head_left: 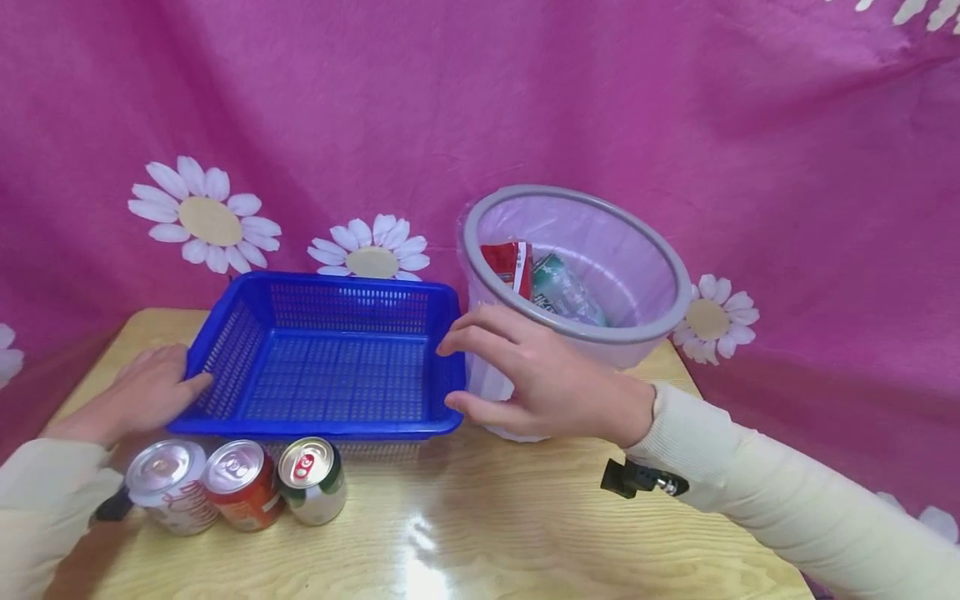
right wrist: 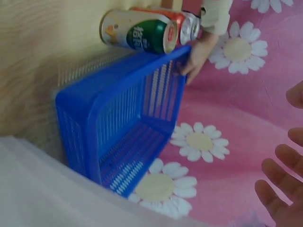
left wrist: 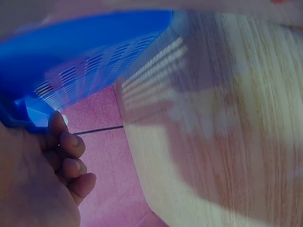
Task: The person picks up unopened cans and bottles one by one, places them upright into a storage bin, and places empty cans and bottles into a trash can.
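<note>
A blue slotted plastic basket takes up the middle left of the table in the head view. My left hand grips its left rim, thumb over the edge and fingers curled underneath in the left wrist view. Beside the right rim is my right hand, its fingers spread and bent loosely around nothing. In the right wrist view those fingers stand apart from the basket. In front of the basket, upright in a row, are a white can, an orange-red can and a green-and-cream can.
A translucent bin with a grey rim and a plastic liner stands right of the basket, behind my right hand. It holds a red wrapper and a green wrapper. Pink flowered cloth hangs behind the wooden table.
</note>
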The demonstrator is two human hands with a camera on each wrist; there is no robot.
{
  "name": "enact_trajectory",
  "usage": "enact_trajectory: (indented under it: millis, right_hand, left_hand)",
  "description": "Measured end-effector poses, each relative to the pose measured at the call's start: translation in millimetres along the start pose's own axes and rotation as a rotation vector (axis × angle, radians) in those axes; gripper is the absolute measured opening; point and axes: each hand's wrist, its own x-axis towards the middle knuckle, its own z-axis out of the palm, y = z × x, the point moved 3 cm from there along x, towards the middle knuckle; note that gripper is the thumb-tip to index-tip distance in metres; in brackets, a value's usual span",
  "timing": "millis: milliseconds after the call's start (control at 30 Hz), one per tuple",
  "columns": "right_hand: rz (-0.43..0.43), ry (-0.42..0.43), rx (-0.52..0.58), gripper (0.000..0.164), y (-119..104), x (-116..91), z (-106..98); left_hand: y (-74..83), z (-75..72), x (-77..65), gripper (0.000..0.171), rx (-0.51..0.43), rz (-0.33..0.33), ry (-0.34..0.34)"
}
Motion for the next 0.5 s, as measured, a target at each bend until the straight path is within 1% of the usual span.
enact_trajectory:
  millis: [133, 333, 433, 500]
  right_hand:
    - [0.018, -0.023, 0.028, 0.038, -3, 3, 13]
    - [0.061, -0.053, 0.073, 0.039, -2, 4, 33]
    - [0.092, -0.063, 0.096, 0.04, 0, 1, 43]
    - [0.097, -0.067, 0.113, 0.04, 0, -1, 51]
  left_hand:
    - [-0.1, -2.4, 0.4, 0.052, 0.002, -0.003, 0.0]
    - [1.2, -1.1, 1.6, 0.046, 0.021, 0.023, 0.016]
    - [0.8, 0.5, 1.5, 0.05, 0.008, 0.016, 0.004]
    - [-0.1, 1.1, 0.8, 0.052, 0.005, 0.007, -0.006]
